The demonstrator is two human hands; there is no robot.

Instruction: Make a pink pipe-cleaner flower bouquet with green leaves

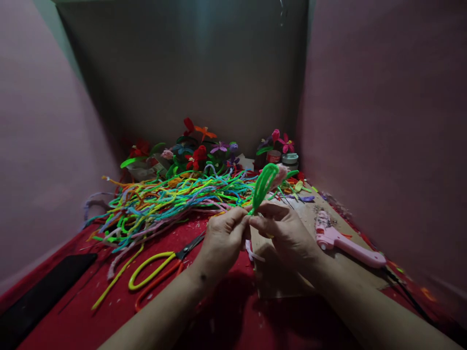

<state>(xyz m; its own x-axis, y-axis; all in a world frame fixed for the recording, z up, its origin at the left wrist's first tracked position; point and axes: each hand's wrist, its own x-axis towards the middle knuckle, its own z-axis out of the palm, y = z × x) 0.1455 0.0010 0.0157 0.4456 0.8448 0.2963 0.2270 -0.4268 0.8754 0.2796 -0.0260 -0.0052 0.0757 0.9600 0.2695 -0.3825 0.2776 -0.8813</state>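
My left hand (226, 236) is closed, its thumb and fingers pinching the base of a green pipe-cleaner leaf (264, 188). On the other side, my right hand (290, 233) grips that same base, so the fingertips of both hands almost meet. The leaf stands upright, made of bent fuzzy loops. Just behind its top shows a pale pink fuzzy bud (280, 176); whether it is joined to the leaf I cannot tell. Scissors (155, 265) with a yellow and an orange-red handle lie beside my left wrist, their blade tips partly hidden by the hand.
A tangled heap of colourful pipe cleaners (164, 199) covers the back left of the red cloth (219, 304). A pink glue gun (346, 243) with a black cord lies on cardboard (279, 279) at right. Finished fuzzy flowers (197, 156) and jars (289, 159) stand by the wall.
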